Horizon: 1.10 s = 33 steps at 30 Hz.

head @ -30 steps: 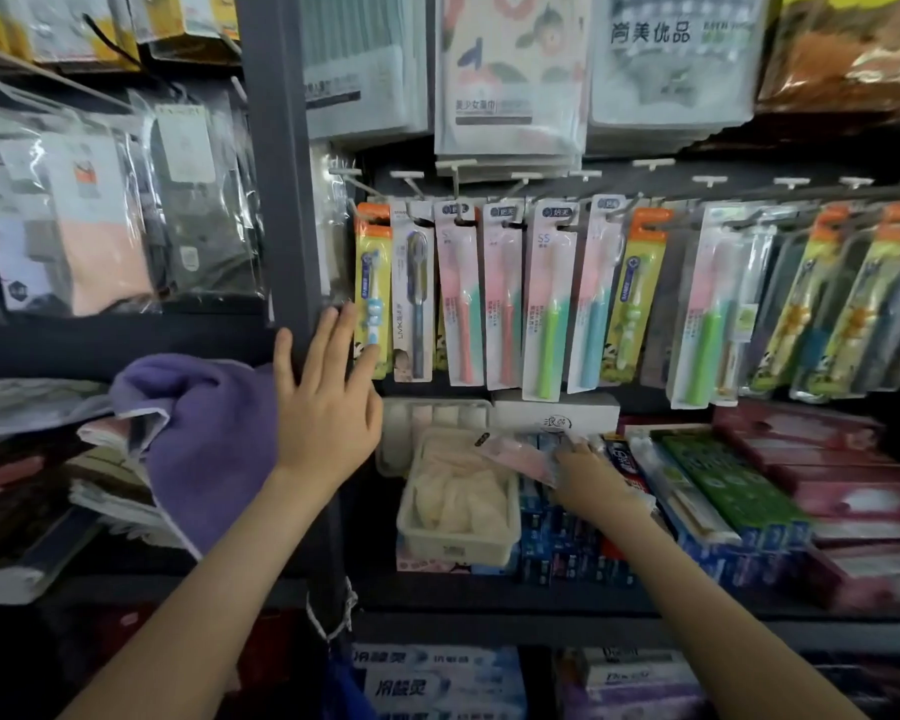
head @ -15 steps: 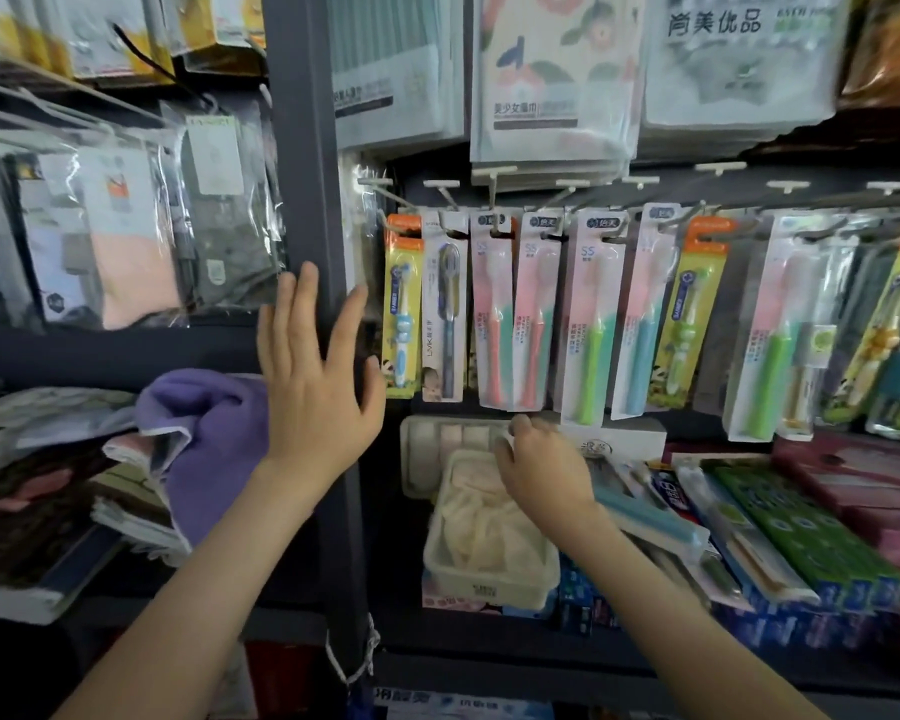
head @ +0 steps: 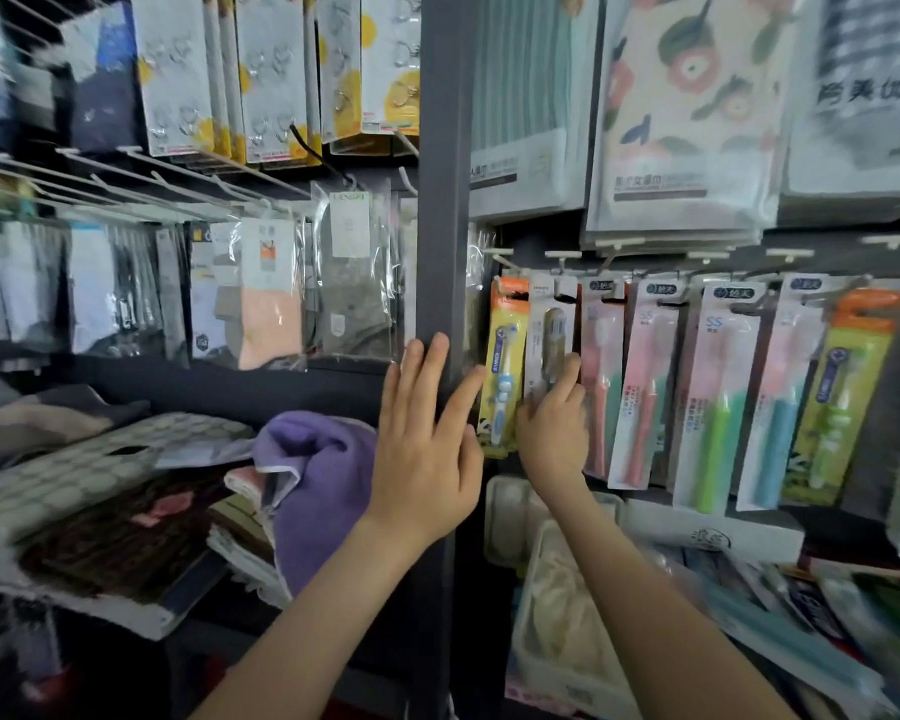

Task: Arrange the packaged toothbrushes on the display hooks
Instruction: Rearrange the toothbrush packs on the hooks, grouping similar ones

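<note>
While left grip lies open against post — right grip holds white toothbrush pack.

Dim, even light was cast from the front; its source was not seen. Deep shadow was held beneath the shelf. Soft glare was caught on the clear packets. The edges were smeared by motion blur and bowed by the wide lens. The toothbrush pack at the right hand was rendered soft.

Purple towel on the left shelf beside a grey upright post, floral packs upper right.
</note>
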Each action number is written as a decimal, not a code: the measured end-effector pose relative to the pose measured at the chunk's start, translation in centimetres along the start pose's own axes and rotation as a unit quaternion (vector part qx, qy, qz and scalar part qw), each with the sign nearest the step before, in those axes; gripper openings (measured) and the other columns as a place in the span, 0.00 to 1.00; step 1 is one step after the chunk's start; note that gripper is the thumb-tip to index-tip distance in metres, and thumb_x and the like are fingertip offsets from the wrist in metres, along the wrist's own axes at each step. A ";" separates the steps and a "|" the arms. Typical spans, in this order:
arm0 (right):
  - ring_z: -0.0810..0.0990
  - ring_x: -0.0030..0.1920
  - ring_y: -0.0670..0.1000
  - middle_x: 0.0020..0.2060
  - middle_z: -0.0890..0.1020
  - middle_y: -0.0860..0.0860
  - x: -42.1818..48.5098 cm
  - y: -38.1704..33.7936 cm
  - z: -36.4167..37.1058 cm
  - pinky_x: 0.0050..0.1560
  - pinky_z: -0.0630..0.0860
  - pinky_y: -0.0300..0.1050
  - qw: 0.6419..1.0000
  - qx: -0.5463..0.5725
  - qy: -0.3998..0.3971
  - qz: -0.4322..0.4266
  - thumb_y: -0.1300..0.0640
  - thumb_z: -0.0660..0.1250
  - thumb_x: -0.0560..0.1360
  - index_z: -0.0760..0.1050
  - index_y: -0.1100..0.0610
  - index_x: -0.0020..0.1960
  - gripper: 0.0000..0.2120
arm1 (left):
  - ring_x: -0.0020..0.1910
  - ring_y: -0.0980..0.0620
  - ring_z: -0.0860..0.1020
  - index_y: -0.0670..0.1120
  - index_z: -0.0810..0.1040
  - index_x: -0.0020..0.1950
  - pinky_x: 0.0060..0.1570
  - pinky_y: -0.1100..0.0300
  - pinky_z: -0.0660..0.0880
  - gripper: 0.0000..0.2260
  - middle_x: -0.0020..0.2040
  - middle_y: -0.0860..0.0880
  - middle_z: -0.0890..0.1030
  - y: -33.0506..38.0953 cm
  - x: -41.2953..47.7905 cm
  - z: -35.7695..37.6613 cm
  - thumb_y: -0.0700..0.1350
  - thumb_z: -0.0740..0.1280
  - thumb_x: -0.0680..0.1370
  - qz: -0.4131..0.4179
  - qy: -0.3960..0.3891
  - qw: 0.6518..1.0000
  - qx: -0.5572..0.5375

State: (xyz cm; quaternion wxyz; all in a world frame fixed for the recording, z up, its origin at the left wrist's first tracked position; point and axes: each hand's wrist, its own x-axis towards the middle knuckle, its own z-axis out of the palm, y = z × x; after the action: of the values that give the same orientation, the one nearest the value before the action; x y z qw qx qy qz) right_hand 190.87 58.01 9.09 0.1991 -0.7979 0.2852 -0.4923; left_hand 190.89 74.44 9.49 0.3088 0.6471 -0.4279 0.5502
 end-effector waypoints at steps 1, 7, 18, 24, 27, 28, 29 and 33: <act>0.75 0.55 0.62 0.62 0.71 0.62 0.1 0.0 0.0 0.46 0.77 0.54 1.000 0.006 -0.002 0.008 0.60 0.59 0.78 0.46 0.60 0.76 0.32 | 0.76 0.42 0.50 0.46 0.66 0.69 0.75 0.49 0.46 0.22 0.75 0.42 0.55 -0.1 0.0 -0.1 0.41 0.58 0.74 0.000 0.000 1.000 0.000; 0.77 0.55 0.61 0.57 0.74 0.61 -0.4 0.3 -1.0 0.47 0.77 0.53 0.999 0.021 0.020 -0.013 0.67 0.56 0.78 0.60 0.64 0.68 0.19 | 0.76 0.42 0.50 0.44 0.70 0.66 0.74 0.47 0.50 0.21 0.75 0.41 0.56 0.0 -0.2 -0.2 0.42 0.59 0.73 -0.001 0.004 1.000 -0.003; 0.73 0.36 0.44 0.72 0.61 0.58 -0.2 -0.6 -7.3 0.31 0.69 0.27 0.981 0.148 -0.118 -0.050 0.62 0.60 0.77 0.50 0.49 0.77 0.33 | 0.76 0.41 0.52 0.42 0.73 0.65 0.73 0.48 0.55 0.19 0.75 0.41 0.58 -0.1 -0.4 -0.1 0.42 0.59 0.74 -0.009 -0.013 1.000 -0.016; 0.72 0.51 0.51 0.66 0.68 0.55 -0.6 0.1 -11.7 0.48 0.67 0.39 0.979 0.109 -0.152 -0.081 0.61 0.61 0.76 0.55 0.47 0.76 0.31 | 0.76 0.40 0.53 0.41 0.74 0.63 0.74 0.52 0.52 0.18 0.74 0.39 0.59 0.0 -0.2 -0.2 0.42 0.60 0.74 -0.007 -0.014 1.000 -0.009; 0.73 0.47 0.48 0.64 0.70 0.55 -0.9 0.3 -13.3 0.45 0.69 0.38 0.971 0.105 -0.174 -0.123 0.62 0.62 0.75 0.58 0.46 0.74 0.31 | 0.75 0.39 0.53 0.40 0.75 0.62 0.75 0.53 0.51 0.18 0.74 0.38 0.59 0.1 -0.2 -0.3 0.42 0.59 0.74 -0.008 -0.011 1.000 -0.003; 0.74 0.46 0.48 0.62 0.71 0.55 -1.0 0.3 -13.6 0.44 0.70 0.37 0.967 0.095 -0.191 -0.140 0.62 0.62 0.75 0.59 0.45 0.74 0.31 | 0.75 0.39 0.53 0.39 0.75 0.62 0.75 0.53 0.51 0.18 0.74 0.38 0.59 0.2 -0.1 -0.3 0.42 0.59 0.74 -0.007 -0.011 1.000 -0.001; 0.75 0.45 0.47 0.59 0.73 0.54 -1.1 0.3 -13.8 0.44 0.70 0.36 0.963 0.083 -0.207 -0.155 0.62 0.63 0.74 0.60 0.45 0.73 0.31 | 0.75 0.38 0.53 0.39 0.75 0.62 0.74 0.53 0.51 0.18 0.74 0.39 0.58 0.2 -0.1 -0.3 0.42 0.58 0.74 -0.006 -0.012 1.000 0.000; 0.75 0.37 0.46 0.55 0.73 0.48 -2.3 1.5 -13.7 0.34 0.68 0.29 0.959 0.065 -0.241 -0.132 0.61 0.62 0.75 0.61 0.46 0.73 0.28 | 0.75 0.39 0.52 0.39 0.74 0.63 0.75 0.54 0.49 0.19 0.74 0.38 0.58 0.3 0.0 -0.4 0.42 0.58 0.74 -0.004 -0.015 1.000 0.009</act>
State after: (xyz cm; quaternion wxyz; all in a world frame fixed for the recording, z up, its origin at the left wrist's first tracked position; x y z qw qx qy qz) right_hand 177.33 57.93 12.61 0.2464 -0.9089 0.0886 -0.3245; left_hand 190.44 74.66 9.51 0.2990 0.6598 -0.4246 0.5431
